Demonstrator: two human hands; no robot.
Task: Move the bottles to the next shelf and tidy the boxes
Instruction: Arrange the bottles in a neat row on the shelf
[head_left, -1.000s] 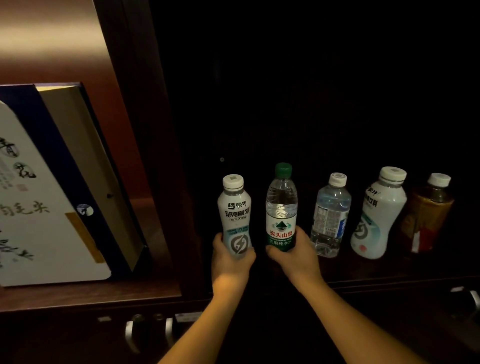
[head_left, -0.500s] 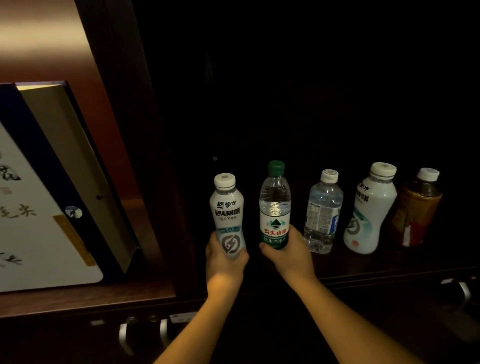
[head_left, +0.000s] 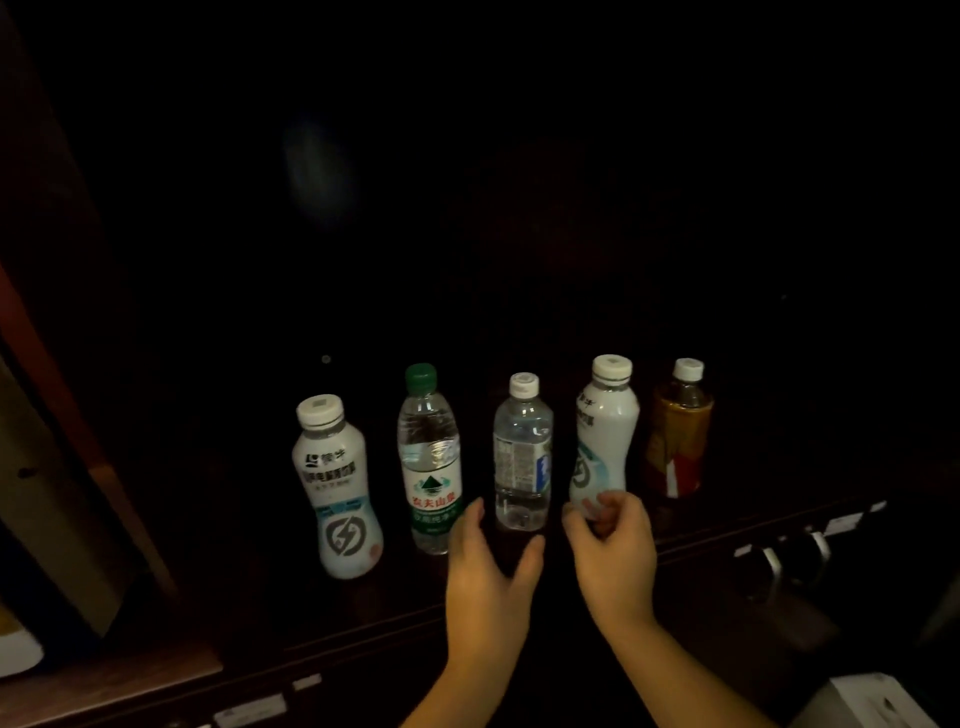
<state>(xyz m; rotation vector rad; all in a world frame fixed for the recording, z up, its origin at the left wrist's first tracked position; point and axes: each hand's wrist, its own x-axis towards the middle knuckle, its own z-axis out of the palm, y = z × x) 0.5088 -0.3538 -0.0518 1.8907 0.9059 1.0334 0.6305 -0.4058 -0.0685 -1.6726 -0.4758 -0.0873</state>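
Five bottles stand in a row on a dark shelf (head_left: 363, 618). From the left: a white drink bottle (head_left: 335, 488), a green-capped water bottle (head_left: 430, 467), a clear white-capped water bottle (head_left: 522, 457), a second white drink bottle (head_left: 605, 431) and an amber tea bottle (head_left: 678, 441). My left hand (head_left: 488, 571) is open just in front of the clear bottle's base, thumb and fingers spread either side of it. My right hand (head_left: 615, 551) has its fingers curled loosely at the base of the second white bottle, touching it.
A wooden divider (head_left: 78, 364) walls off the left compartment, where a tall box (head_left: 47, 493) leans. Metal drawer handles (head_left: 774, 561) sit below the shelf at the right. A white box (head_left: 872, 701) shows at the bottom right corner.
Both hands let go of the left white bottle and the green-capped bottle, which now stand on the shelf. The hands moved right to the clear bottle and second white bottle; the view panned right.
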